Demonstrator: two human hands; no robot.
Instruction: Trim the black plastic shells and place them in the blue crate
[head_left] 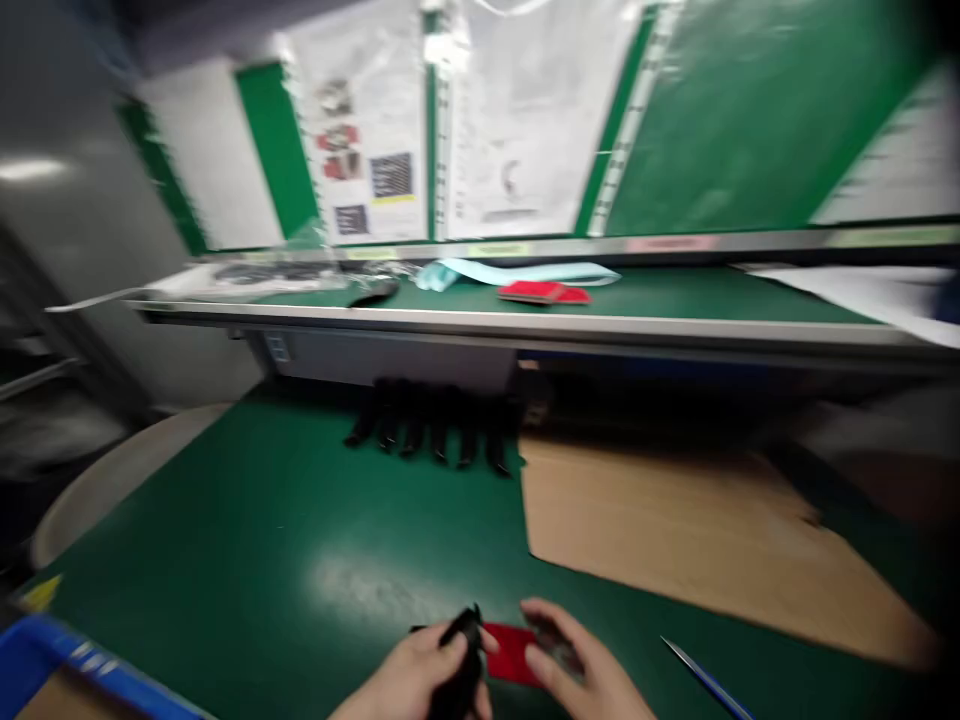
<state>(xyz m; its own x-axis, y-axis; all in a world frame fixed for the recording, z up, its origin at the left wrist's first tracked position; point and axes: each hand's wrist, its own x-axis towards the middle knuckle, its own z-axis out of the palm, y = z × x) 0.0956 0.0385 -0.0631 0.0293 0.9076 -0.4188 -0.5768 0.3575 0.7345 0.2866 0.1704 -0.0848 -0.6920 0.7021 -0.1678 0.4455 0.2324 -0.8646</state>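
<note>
Green bench (247, 560) stretching wide, cardboard sheet (660, 530) on its right, row of black pieces (414, 432) at the back! Down front, left hand (424, 668) pinching a black part (459, 680); right hand (589, 665) spread, thumb over one end of a red strip (508, 655) between the two. Touching? Blur won't tell. Good technique here, I'd say: firm left pinch, strip flat, right fingertips square to its edge.

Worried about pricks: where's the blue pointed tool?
Head view, lower right: the tool lies on the green table, right of the right hand, nearer than the cardboard.
</note>
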